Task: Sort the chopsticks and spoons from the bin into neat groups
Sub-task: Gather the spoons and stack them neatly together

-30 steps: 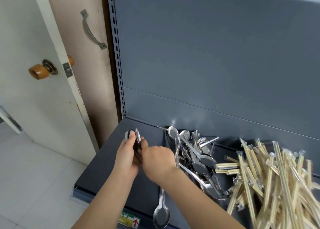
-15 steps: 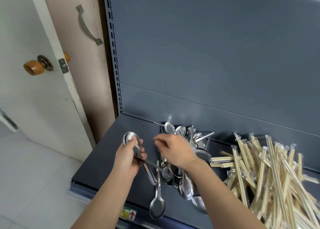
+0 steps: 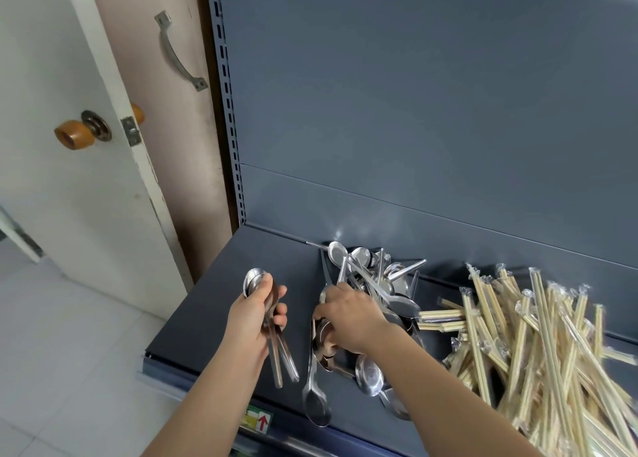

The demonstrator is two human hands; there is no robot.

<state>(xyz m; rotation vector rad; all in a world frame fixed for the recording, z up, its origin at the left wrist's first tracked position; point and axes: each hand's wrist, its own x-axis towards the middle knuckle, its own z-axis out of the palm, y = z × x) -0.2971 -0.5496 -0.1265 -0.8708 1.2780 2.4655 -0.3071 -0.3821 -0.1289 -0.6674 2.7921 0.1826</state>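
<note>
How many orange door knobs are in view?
2. One knob is on the white door's near face; the other knob, partly hidden, shows past the door's edge.

Dark grey metal shelf (image 3: pixel 207 322): steel spoons (image 3: pixel 374 277) piled mid-shelf; wrapped wooden chopsticks (image 3: pixel 538 346) heaped at right; lone spoon (image 3: pixel 316 406) near front edge.

Shiny steel spoons (image 3: pixel 376 277) heaped beside scattered plastic-wrapped wooden chopsticks (image 3: pixel 538 336).

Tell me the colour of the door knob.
The knob is orange-brown with a glossy finish; the head view shows it clearly.
</note>
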